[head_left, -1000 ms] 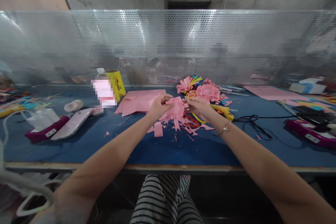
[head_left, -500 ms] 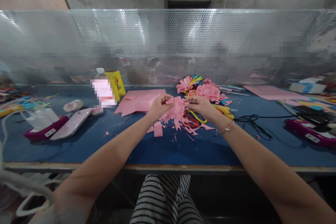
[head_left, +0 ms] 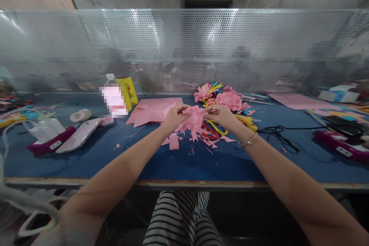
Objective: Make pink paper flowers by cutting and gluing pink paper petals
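Between my hands is a pink paper flower (head_left: 193,118) with layered, cut petals. My left hand (head_left: 176,116) pinches its left edge between thumb and fingers. On the opposite side my right hand (head_left: 218,115) has its fingers closed on the flower's right edge. Pink paper scraps (head_left: 174,141) lie on the blue table below it. Red-handled scissors (head_left: 210,133) and a yellow handle loop (head_left: 216,127) show partly beneath my right hand. Behind the hands rest finished-looking pink paper flowers (head_left: 229,99), and pink paper sheets (head_left: 147,110) lie to the left.
A perforated metal screen (head_left: 178,34) runs along the table's back. At left stand a bottle (head_left: 113,100), a yellow packet (head_left: 129,93), a phone (head_left: 79,136) and a purple power strip (head_left: 43,147). A black cable (head_left: 276,130) and another purple strip (head_left: 340,148) lie right.
The flower's petals have shifted slightly between my fingers. Both hands keep almost the same place and grip.
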A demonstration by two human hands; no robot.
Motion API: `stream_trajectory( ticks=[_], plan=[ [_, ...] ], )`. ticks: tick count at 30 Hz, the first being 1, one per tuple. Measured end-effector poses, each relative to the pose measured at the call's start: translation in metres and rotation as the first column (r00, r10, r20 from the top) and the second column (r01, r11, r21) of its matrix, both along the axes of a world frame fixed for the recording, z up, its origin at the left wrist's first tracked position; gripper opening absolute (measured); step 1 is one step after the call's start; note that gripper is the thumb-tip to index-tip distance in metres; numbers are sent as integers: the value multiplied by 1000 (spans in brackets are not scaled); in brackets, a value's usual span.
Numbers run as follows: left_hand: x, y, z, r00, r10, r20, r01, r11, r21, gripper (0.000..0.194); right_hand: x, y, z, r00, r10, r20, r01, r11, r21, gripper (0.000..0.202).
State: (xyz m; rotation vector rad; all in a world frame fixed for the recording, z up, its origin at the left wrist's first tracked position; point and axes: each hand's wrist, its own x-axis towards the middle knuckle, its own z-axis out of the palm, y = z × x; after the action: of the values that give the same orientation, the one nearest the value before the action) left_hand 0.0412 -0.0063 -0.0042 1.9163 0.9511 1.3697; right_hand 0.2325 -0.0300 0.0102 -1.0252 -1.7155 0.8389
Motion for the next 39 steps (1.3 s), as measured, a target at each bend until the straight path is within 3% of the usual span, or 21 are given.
stream_trajectory(
  ticks=[21, 26, 29, 31, 35, 39],
  plan=[
    [1, -6, 4, 999, 29, -42, -26, 998, 65, 22, -1, 1, -2, 993, 117, 4, -117, 991, 70, 21],
    [0, -5, 2, 998, 32, -62, -27, 996, 83, 14, -2, -1, -1, 990, 125, 64, -134, 976, 170, 18],
    [-3, -3, 1, 992, 60, -107, -41, 984, 176, 12, -4, -4, -1, 987, 86, 133, -119, 957, 266, 11],
    [-4, -2, 2, 982, 111, -153, -57, 946, 320, 11, -5, -6, -1, 984, 51, 169, -106, 937, 334, 10],
    [-6, -5, 6, 953, 189, -238, -7, 796, 605, 13, -6, -10, -1, 971, -13, 238, -104, 875, 473, 15],
    [-6, -9, 10, 938, 210, -276, 53, 700, 712, 17, -6, -14, 1, 945, -83, 316, -128, 796, 591, 15]
  ],
)
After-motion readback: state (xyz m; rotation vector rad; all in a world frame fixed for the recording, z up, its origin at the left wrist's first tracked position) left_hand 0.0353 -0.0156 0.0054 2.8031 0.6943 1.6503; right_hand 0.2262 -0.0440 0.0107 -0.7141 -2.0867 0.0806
